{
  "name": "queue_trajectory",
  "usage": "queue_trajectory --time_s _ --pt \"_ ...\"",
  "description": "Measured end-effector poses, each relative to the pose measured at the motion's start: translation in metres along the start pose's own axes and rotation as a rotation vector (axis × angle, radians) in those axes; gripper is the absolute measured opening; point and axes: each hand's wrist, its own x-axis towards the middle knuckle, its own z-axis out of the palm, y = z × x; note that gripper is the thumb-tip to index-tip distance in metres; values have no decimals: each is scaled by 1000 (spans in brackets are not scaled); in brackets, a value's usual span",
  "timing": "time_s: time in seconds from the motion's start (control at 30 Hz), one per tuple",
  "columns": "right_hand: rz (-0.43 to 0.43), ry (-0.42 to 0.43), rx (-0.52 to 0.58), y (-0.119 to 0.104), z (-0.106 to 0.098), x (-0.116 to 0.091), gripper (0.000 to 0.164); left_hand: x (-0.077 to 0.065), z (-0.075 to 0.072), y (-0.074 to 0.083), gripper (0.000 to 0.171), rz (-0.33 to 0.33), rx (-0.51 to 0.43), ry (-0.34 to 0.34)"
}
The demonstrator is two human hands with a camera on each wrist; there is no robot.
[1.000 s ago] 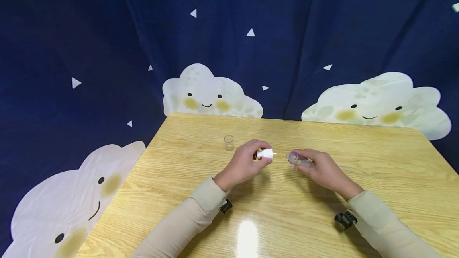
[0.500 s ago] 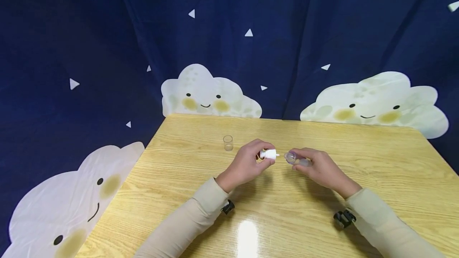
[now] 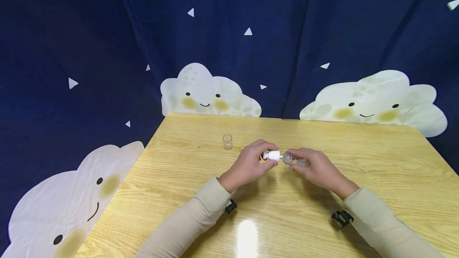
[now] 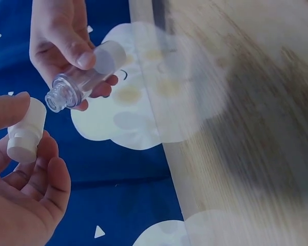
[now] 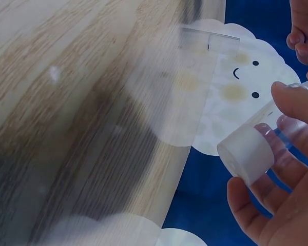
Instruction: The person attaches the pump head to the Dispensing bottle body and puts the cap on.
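My left hand (image 3: pixel 249 165) pinches a small white pump head (image 3: pixel 274 155) between thumb and fingers, its thin stem facing right. In the left wrist view the pump head (image 4: pixel 30 128) has a narrower end turned towards the camera. My right hand (image 3: pixel 319 167) grips a small clear bottle (image 3: pixel 288 158), tilted, its threaded neck facing the pump head. A white base (image 5: pixel 245 152) shows on this bottle in the right wrist view. The stem is at the bottle's mouth; whether its tip is inside I cannot tell.
A clear cylindrical cap (image 3: pixel 227 145) stands on the wooden table (image 3: pixel 186 162), beyond and left of my hands. Behind the table hangs a dark blue curtain (image 3: pixel 215 43) with printed clouds. Black wrist mounts (image 3: pixel 342 218) sit under the sleeves.
My left hand has moved right with the pump head, and my right hand slightly left with the bottle. The gap between stem and bottle mouth has closed.
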Motion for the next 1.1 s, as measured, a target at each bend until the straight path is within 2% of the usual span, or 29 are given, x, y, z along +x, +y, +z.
queue_trajectory --time_s 0.3,0.6,1.1 --pt "6 -11 -11 -4 -1 -1 39 0 3 0 24 8 9 -15" --pt "-34 -12 -52 -8 2 -2 39 -1 6 -1 25 21 32 -19" --pt "-29 -13 -97 -10 1 -2 39 -1 7 0 26 21 55 -25"
